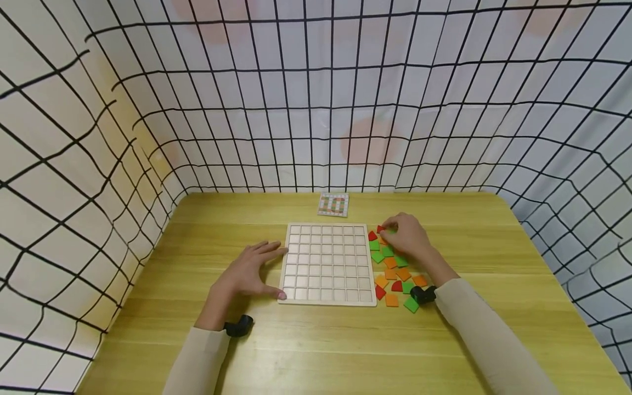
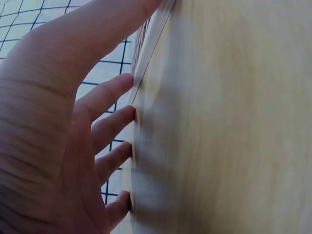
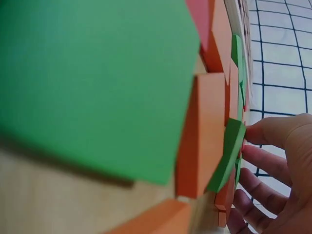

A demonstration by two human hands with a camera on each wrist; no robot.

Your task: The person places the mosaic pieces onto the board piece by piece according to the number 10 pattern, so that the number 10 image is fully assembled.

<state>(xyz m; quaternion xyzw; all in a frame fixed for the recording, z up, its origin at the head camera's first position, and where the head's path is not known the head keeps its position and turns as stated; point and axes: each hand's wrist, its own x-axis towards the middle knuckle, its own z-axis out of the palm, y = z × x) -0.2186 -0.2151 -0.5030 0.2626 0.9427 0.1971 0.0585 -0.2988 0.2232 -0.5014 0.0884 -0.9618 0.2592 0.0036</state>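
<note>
A pale square wooden board (image 1: 328, 263) with a grid of shallow squares lies flat on the table. Spread along its left side is my left hand (image 1: 249, 269), the thumb at the near left corner and the index fingertip at the edge. Its other fingertips reach the tabletop in the left wrist view. Beyond the board's right edge, my right hand (image 1: 407, 236) pinches a red tile (image 1: 379, 228) between thumb and fingertips, over the far end of a loose spread of tiles. A green tile (image 3: 228, 156) leans on an orange tile (image 3: 209, 131) close by the thumb.
Several green, orange and red tiles, such as an orange square (image 1: 391, 300) and a red quarter-round (image 1: 397, 286), lie right of the board. Behind it is a small pattern card (image 1: 333, 204) with a coloured grid. Black wire mesh (image 1: 326, 126) encloses the table's back and sides.
</note>
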